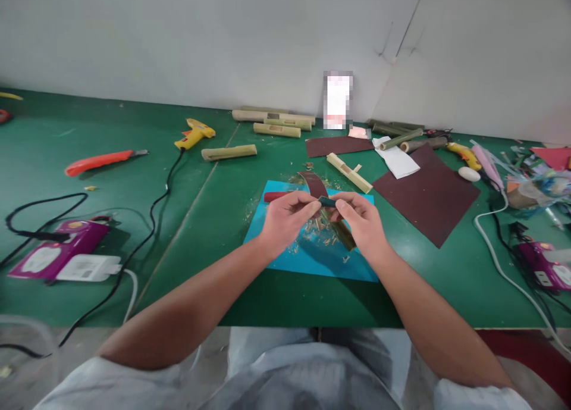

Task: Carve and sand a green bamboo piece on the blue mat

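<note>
Over the blue sheet [307, 261], my left hand [288, 218] and my right hand [362, 219] pinch a small dark green piece [328, 202] between them, one at each end. Whether it is bamboo or something else I cannot tell. Just behind the fingers a narrow dark brown strip of sandpaper [313, 184] curves up from the sheet. A red handle [277, 196] lies behind my left hand, its other end hidden. Below the fingers, partly covered by my right hand, rests a greenish bamboo piece [342, 234]. Pale shavings are scattered over the sheet.
Bamboo tubes [276, 130] with cut openings lie near the wall. A notched bamboo piece [349, 173] and brown sandpaper sheets [430, 196] are to the right. Leftward are a yellow glue gun [195, 134], an orange utility knife [102, 161] and a purple power strip [66, 249] with trailing cords.
</note>
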Available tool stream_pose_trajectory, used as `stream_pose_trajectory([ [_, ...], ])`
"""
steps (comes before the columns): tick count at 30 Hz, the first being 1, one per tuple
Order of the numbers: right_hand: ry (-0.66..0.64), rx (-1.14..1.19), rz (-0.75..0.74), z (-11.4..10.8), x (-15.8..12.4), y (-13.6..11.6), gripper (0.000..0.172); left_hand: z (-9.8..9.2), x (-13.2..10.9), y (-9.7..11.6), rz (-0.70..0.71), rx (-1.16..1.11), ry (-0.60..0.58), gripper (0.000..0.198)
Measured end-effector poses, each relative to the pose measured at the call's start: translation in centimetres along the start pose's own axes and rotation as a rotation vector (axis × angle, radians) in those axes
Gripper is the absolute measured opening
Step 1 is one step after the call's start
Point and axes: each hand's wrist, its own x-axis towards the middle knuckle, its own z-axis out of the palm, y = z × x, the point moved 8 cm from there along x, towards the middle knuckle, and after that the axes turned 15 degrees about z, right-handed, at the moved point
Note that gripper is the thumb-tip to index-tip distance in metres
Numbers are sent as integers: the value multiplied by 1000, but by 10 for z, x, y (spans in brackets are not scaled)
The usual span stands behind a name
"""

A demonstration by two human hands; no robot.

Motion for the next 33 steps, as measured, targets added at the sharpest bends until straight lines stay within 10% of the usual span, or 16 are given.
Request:
stream_pose_trajectory([
  [33,-5,85,58,12,-3,6,33,8,-6,13,22,-96,135,46],
])
